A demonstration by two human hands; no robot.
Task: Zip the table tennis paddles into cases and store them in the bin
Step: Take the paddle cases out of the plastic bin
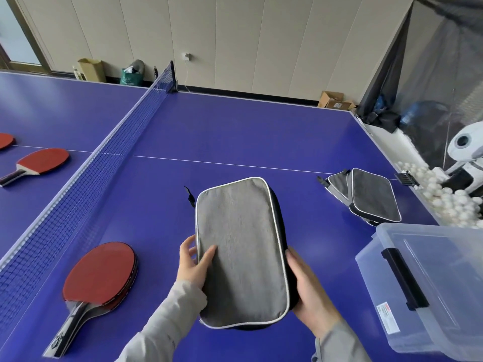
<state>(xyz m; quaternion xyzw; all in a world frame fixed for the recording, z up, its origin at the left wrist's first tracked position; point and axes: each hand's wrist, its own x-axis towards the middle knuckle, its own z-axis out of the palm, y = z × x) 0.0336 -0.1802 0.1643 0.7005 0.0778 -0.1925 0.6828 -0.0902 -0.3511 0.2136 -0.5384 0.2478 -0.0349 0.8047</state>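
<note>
Case in hand: a grey case [241,253] with white piping, held above the blue table [235,131], just left of the bin [428,288].
Left hand [192,265]: grips the case's left edge, thumb on top, fingers curled beneath.
Right hand [309,291]: wraps the case's right edge near its lower corner.
Stacked paddles [100,278]: well left of the case, by the net [86,184].
Spare cases [366,195]: beyond the bin, near the table's right edge.
Far paddle [36,163]: across the net.
Open room: bare blue surface stretches beyond the case.
Balls [444,197]: heaped off the table's right edge.
</note>
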